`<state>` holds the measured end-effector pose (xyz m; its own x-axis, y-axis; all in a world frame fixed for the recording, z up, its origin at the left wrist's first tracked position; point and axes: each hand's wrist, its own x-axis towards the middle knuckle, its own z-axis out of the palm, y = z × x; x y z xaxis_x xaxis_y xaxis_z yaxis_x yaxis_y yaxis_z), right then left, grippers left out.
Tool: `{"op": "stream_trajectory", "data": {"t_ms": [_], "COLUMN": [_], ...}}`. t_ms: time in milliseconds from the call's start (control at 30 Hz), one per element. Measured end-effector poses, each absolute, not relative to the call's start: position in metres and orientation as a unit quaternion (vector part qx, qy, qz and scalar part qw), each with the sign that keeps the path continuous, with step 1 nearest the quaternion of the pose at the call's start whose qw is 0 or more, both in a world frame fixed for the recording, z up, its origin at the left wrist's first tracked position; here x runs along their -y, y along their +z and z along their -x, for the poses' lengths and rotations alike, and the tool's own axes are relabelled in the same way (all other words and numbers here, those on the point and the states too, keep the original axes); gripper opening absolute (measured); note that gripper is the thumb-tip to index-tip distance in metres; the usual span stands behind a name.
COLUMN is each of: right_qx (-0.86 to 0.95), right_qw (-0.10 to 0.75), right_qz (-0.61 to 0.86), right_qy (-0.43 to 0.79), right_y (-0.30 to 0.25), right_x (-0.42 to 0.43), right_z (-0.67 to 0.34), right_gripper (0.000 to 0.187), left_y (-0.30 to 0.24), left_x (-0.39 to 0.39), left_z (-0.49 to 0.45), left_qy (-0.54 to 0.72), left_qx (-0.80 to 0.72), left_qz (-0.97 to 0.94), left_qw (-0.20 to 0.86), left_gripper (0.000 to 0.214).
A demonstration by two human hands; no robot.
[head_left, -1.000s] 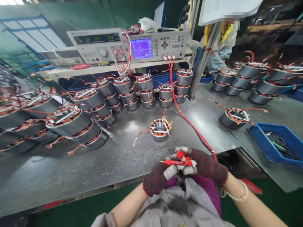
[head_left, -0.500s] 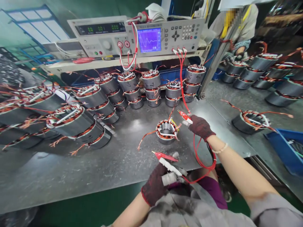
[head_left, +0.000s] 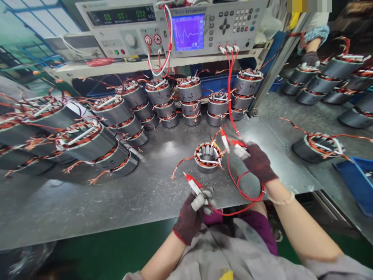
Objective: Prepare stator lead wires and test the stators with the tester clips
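My left hand (head_left: pixel 192 214), in a dark red glove with whitish fingertips, is closed around a red test probe (head_left: pixel 192 182) wrapped in white. Its thin tip points up and left, short of a stator (head_left: pixel 208 168) with copper windings. My right hand (head_left: pixel 259 161), gloved alike, closes on a red-and-white test probe (head_left: pixel 240 147) at the stator's right. Beside it, a second red-and-white probe (head_left: pixel 224 139) stands near the stator's raised copper lead; whether they touch I cannot tell. A red cable (head_left: pixel 247 198) loops between my hands.
Stacked stators (head_left: pixel 93 144) line the left and back of the metal table (head_left: pixel 157 194). Behind stand a tester with a purple waveform screen (head_left: pixel 188 33) and a green-digit meter (head_left: pixel 121 15). At right are a single stator (head_left: pixel 309 149), a blue bin (head_left: pixel 355 182) and a co-worker's gloved hand (head_left: pixel 310 59).
My right hand has shifted slightly right and down, and a probe now stands apart from its fingers. My left hand's probe has turned steeper. The co-worker's hand rests on a stator; the view has tilted.
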<state>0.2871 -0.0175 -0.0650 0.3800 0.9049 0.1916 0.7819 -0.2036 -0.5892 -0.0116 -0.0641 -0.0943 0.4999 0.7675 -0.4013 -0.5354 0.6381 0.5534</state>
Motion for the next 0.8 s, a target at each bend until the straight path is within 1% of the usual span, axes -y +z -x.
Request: {"op": "stream_trajectory", "data": {"t_ms": [67,167,333,467,633,800], "right_qx": [0.525,0.5,0.504,0.487,0.444,0.413], "right_qw": [0.39,0.448,0.479,0.506,0.552,0.579], "right_qz": [0.745,0.72,0.69,0.676,0.661,0.654], "right_qy": [0.132,0.172,0.203,0.224,0.249,0.256], "right_y": [-0.076,-0.087,-0.079,-0.073,-0.077,-0.078], "right_x": [0.043,0.059,0.053,0.058,0.061,0.057], "right_z": [-0.28,-0.267,-0.247,-0.238,-0.231,-0.224], "right_gripper": [0.058,0.06,0.056,0.053,0.052,0.055], "left_y": [-0.1,-0.104,-0.098,-0.093,-0.089,-0.082], "left_x": [0.058,0.05,0.052,0.057,0.055,0.053], "left_z": [0.011,0.01,0.009,0.01,0.009,0.007], "left_qy": [0.407,0.431,0.459,0.454,0.451,0.454], "left_qx": [-0.333,-0.332,-0.329,-0.332,-0.348,-0.366], "left_qz": [-0.161,-0.132,-0.161,-0.191,-0.188,-0.184], "left_qw": [0.835,0.828,0.809,0.804,0.8,0.791], "left_gripper": [0.04,0.046,0.042,0.046,0.05,0.05]}}
